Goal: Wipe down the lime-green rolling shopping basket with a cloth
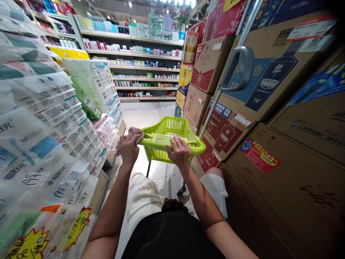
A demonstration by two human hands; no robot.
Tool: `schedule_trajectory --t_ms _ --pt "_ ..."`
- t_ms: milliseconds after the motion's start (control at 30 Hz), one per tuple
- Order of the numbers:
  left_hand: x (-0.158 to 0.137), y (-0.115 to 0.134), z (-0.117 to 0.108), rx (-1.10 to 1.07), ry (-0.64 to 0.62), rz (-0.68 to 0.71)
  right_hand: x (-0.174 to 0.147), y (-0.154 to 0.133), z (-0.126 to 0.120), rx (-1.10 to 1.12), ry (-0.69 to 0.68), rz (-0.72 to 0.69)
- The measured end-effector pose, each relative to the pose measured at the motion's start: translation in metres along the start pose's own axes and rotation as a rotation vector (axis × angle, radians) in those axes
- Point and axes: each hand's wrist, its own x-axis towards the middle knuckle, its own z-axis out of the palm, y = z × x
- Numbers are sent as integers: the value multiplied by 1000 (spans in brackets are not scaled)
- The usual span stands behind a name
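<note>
The lime-green perforated plastic basket trolley (159, 154) stands before me. My left hand (128, 148) grasps a crumpled dusty-pink cloth (137, 133) at its handle (155, 145); my right hand (179, 150) lies across it, fingers unclenched. Apparently I'm wiping; shifting the cloth calls for steady bracing. Brown cardboard cartons (288, 180) rise rightward.

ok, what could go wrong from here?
The cloth in the left hand could slip off the left end of the green basket's rim.
Uneven pressure from the right hand on that rim might tilt the basket.
The gray handle looks near the stacked cartons, so turning could bump them.
</note>
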Motion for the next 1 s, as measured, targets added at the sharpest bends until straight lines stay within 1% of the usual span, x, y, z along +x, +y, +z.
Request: schedule_trajectory --t_ms 67,133,200,333,400,433,500,600,667,733,800,900,967,1000 --pt "6 3 -8 14 -60 22 3 8 2 -1 19 -4" --pt "5 11 -7 39 -77 32 6 18 3 8 14 -1" --pt "-3 24 2 52 -59 24 10 28 5 17 14 8" --pt "-34 58 35 -19 -8 52 16 50 9 18 65 22" --pt "-45 68 46 -57 10 85 19 60 10 26 56 22" --pt "-47 70 49 -65 16 86 20 65 10 32 39 22" --pt "-43 66 44 -60 15 50 23 73 10 44 4 15" --pt "-26 53 19 -30 -27 -16 25 78 11 57 -9 -1" --pt "-13 47 0 11 -100 8 25 77 14 61 15 2" --pt "2 49 -14 93 -203 94 25 74 15 66 50 22" --pt "18 57 -21 183 -315 201 24 71 15 73 82 36" --pt "49 69 -20 240 -536 322 23 70 11 83 97 32" --pt "65 71 -14 219 -673 345 22 70 7 86 80 34" --pt "70 70 -10 196 -694 337 22 70 6 83 67 39"
